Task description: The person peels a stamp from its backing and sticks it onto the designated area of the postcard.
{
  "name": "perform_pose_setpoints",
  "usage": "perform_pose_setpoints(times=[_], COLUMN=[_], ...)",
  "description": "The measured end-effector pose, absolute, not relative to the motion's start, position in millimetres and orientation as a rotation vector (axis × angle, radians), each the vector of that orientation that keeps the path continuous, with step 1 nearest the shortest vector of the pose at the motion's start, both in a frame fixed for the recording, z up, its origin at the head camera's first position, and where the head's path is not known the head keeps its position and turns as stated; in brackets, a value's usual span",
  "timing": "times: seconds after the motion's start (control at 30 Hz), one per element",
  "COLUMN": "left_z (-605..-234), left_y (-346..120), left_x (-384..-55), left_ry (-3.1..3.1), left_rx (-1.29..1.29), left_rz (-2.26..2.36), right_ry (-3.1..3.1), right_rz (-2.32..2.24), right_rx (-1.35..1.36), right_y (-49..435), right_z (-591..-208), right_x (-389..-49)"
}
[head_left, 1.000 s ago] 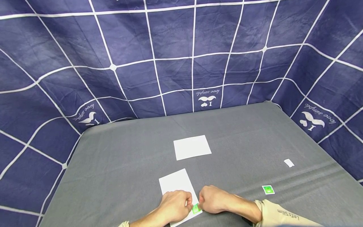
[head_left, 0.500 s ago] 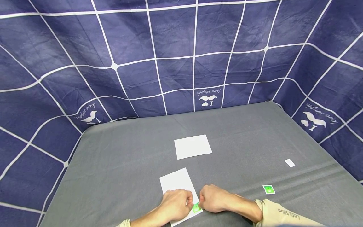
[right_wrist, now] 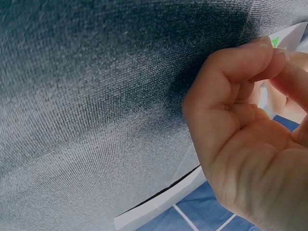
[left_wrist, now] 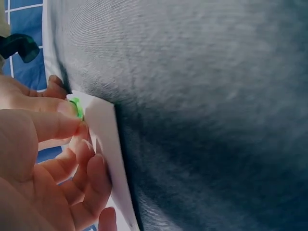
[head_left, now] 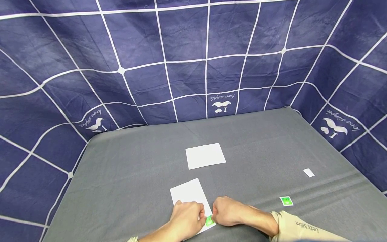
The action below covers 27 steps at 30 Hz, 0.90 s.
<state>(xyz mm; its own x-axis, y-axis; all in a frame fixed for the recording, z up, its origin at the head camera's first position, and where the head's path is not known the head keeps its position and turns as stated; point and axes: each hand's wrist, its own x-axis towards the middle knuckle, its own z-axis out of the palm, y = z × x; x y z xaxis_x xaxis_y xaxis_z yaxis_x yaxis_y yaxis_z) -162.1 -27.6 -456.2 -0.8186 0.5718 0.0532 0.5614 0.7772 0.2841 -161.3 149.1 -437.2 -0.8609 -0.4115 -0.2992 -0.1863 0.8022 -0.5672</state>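
Both hands meet at the near right corner of a white sheet of paper (head_left: pixel 188 192) lying on the grey cloth. At that corner is a small square green sticker (head_left: pixel 209 220). My left hand (head_left: pixel 186 216) reaches over the sheet and pinches the sticker's left side between thumb and index finger. From the right, my right hand (head_left: pixel 228 211) has thumb and index tips pinched at its opposite edge. In the left wrist view the sticker (left_wrist: pixel 77 108) looks bent up between the fingertips. The right hand's remaining fingers (right_wrist: pixel 243 115) are curled in; the sticker is mostly hidden there.
A second white sheet (head_left: pixel 205 156) lies farther back on the grey cloth-covered table (head_left: pixel 136 174). To the right are another green sticker with a white border (head_left: pixel 286 201) and a small white scrap (head_left: pixel 308 173). Blue curtains (head_left: pixel 187 40) with white lines surround the table.
The left wrist has turned slightly, covering more of the sheet's near edge. Both hands stay at the same corner with the sticker; the other things have not moved.
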Motion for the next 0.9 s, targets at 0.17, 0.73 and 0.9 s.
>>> perform_pose_setpoints(times=[0.17,0.73,0.9], left_z=[-463.7,-507.9,-508.9], left_y=[-34.9,-59.6,-61.7], left_x=[-157.6,-139.8,-138.7], left_ry=[3.047,3.203,3.218], left_rx=[1.072,2.18,2.156], left_rz=[0.458,-0.155,-0.191], right_ry=[2.563,2.538,2.519], right_rz=[-0.753,-0.701,-0.69], right_rx=[-0.432,-0.398,-0.39], right_y=[149.9,148.0,148.2], right_z=[-437.4,-433.0,-433.0], right_x=[-161.4,-163.1,-162.8])
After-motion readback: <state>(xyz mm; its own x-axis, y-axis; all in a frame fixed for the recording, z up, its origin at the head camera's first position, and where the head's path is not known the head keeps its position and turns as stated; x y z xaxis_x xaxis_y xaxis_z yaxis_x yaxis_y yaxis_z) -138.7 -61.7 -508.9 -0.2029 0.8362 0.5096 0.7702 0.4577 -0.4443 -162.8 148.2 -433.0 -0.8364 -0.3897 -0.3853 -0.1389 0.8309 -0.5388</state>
